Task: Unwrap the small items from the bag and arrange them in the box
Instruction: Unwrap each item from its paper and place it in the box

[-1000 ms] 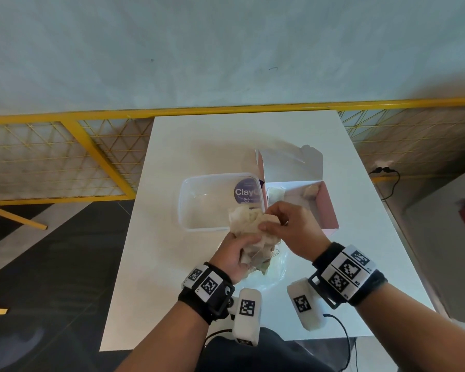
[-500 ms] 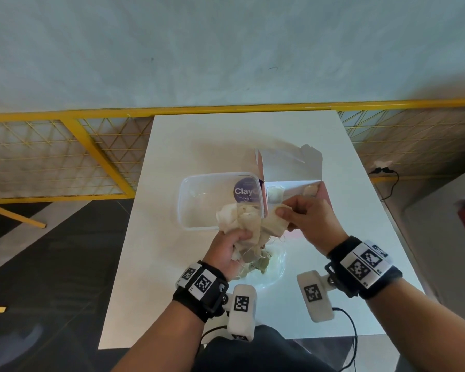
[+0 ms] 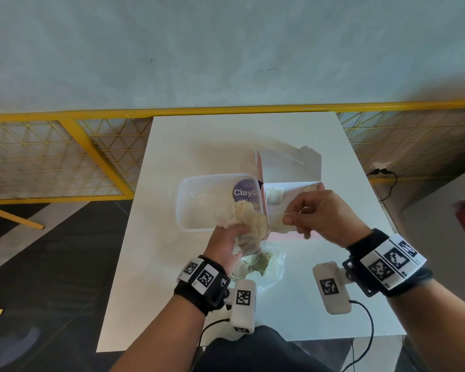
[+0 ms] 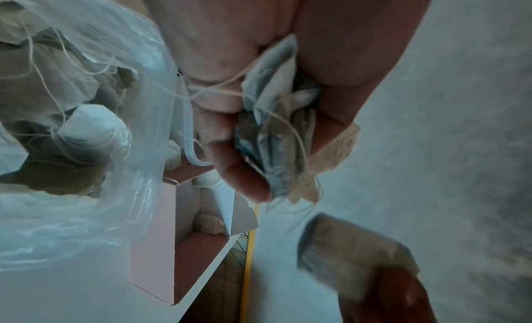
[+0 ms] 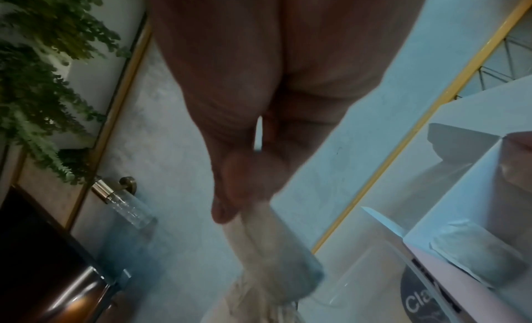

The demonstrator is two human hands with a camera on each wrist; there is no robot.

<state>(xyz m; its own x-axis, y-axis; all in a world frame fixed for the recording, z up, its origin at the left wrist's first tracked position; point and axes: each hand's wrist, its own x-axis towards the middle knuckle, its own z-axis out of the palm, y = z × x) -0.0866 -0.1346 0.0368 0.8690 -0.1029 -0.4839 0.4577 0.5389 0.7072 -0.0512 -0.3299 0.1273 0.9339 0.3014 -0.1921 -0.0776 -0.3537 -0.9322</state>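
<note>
Clenched round a crumpled bunch of tea bags, the left hand holds them up with loose strings trailing down past the wrist; the left wrist view shows the fingers curled over the folded paper sachets and their threads. Pinched between thumb and fingertips of the right hand is a single tea bag, held apart from the bunch and just in front of the near wall of the pink box. In the right wrist view that bag hangs blurred below the fingers.

The pink box stands open on the white table, its lid flap raised at the far side. Inside it, one pale tea bag lies in the left far corner, and another pale item shows at the far wall behind the right hand's knuckles. Touching the left side of the box sits a clear plastic container with a purple round label reading "Clay". On the near side of the box, under the left hand, lies a clear plastic bag with more tea bags and tangled strings in it; the left wrist view shows these through the film.

Beyond the far edge of the table runs a yellow mesh railing.
</note>
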